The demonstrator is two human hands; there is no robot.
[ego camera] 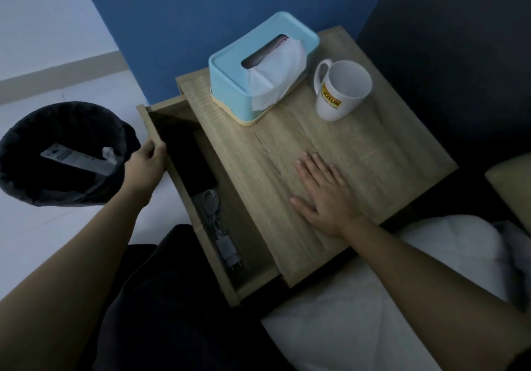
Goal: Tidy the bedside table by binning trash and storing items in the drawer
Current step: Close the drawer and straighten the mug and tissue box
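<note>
Head view: the left hand [149,163] grips the front panel of the open drawer [230,255], fingers curled over its edge. Inside lie a dark flat item [186,158] and a charger [222,241] with coiled cable. The right hand [321,195] lies flat on the table [388,155], fingers spread. Tissue box [253,63] and empty mug [342,89] stand on top. The bin [66,152] holds a grey packet [76,159] and crumpled scrap [109,153].

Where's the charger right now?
The charger lies inside the open drawer, at its near end, just below a flat black item and left of the tabletop.
</note>
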